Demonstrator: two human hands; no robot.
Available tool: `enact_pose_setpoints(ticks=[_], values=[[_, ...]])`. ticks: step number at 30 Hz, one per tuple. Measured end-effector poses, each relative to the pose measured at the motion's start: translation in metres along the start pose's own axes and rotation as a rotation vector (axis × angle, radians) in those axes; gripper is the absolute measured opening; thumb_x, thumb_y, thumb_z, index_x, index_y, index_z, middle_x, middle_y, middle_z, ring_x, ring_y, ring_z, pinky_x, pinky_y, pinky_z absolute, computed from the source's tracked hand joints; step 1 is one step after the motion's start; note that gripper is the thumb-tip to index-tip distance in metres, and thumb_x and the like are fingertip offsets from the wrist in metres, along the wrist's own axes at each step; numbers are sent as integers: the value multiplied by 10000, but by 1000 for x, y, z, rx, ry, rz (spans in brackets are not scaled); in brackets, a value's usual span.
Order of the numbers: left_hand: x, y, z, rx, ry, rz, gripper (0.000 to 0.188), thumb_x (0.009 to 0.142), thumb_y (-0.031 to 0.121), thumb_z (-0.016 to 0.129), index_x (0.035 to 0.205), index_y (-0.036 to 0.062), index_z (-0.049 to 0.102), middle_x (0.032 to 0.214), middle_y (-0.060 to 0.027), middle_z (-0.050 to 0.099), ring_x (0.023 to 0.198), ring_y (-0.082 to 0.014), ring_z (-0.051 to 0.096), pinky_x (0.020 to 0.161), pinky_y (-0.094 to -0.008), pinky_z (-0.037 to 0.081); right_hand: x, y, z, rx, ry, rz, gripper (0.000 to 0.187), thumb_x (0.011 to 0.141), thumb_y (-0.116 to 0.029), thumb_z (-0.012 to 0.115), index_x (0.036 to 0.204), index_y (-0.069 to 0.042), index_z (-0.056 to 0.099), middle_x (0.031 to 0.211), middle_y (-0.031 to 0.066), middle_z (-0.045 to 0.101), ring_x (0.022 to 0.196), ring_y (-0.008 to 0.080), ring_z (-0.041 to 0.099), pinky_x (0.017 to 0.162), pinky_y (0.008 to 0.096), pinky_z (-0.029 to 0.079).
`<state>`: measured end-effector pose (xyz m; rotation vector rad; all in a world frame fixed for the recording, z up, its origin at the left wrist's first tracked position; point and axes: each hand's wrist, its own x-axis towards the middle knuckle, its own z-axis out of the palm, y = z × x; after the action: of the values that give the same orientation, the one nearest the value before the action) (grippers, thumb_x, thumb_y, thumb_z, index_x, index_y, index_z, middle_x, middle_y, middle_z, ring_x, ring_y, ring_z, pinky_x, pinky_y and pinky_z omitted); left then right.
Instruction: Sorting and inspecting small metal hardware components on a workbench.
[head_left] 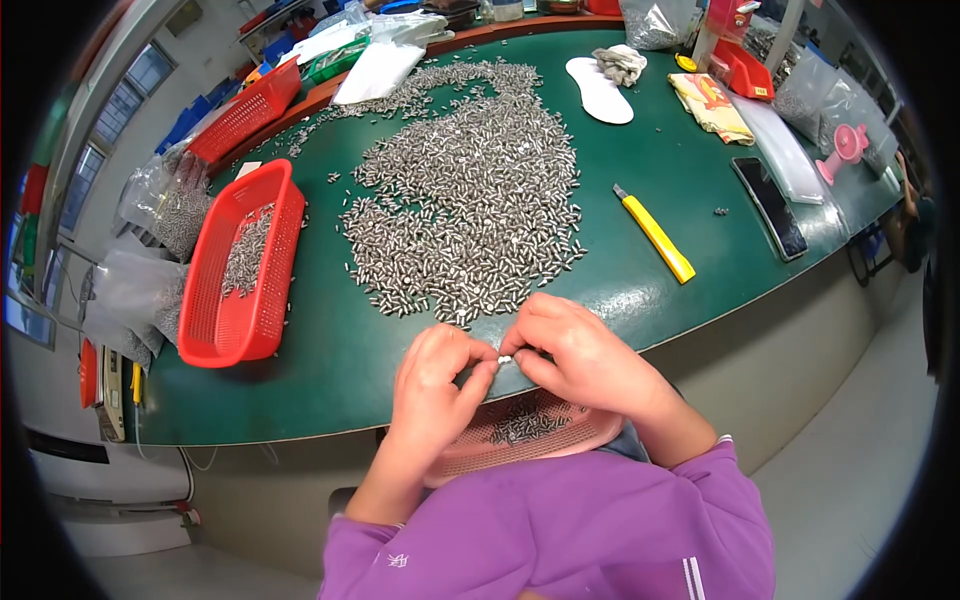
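Note:
My left hand (437, 378) and my right hand (572, 350) meet at the table's near edge, thumbs and forefingers pinched together. Between the fingertips shows a small bright metal pin (504, 360); its details are too small to make out. Just beyond the hands spreads a large pile of short silver metal pins (470, 200) on the green table (330, 390). Below my hands, on my lap, rests a pink basket (590, 428) with loose pins (530, 425) in it. My forearms partly cover its sides.
At the left stands a red basket (197, 310) holding some pins, beside plastic bags of pins (170, 215). A yellow utility knife (655, 235) and a phone (768, 208) lie to the right. Farther back are a white insole (600, 95), a glove (622, 64) and a pink stand (845, 150).

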<state>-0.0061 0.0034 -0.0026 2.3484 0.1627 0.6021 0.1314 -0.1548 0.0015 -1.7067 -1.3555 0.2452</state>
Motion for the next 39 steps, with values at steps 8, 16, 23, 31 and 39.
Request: enact_pose_setpoints(ticks=[8,16,23,31,39], values=[[-5,9,-28,-327,-186,-225,111,830,-20,744,926,26,712,873,-33,619,712,-112,553,649,-266,474,4,-4,-16,121,-115,118,146,864,-79,675,1002,-39,699,950,117,650,851,309,659,771,421,543],[6,-8,3,129,184,-76,141,817,-40,747,924,17,675,862,-61,576,653,-158,540,589,-293,463,11,-2,17,-246,190,95,153,868,-88,715,1020,-81,695,891,105,639,769,288,663,682,400,543],[5,-3,1,48,50,-55,124,822,-53,729,907,20,674,885,-77,593,705,-186,578,618,-310,488,6,-1,12,-180,118,-5,62,863,-78,675,924,-82,686,857,100,611,831,330,649,709,440,533],[1,4,5,-59,56,-192,138,819,3,746,922,34,661,903,-94,611,846,-299,620,730,-406,507,4,-6,7,-66,64,67,98,867,-54,649,954,-60,693,932,124,673,909,357,659,784,468,535],[0,4,9,67,98,-116,111,834,19,734,926,37,675,907,-101,603,879,-311,613,748,-419,499,4,-7,13,-90,169,93,117,868,-53,658,983,-38,678,939,131,651,891,362,653,783,465,536]])
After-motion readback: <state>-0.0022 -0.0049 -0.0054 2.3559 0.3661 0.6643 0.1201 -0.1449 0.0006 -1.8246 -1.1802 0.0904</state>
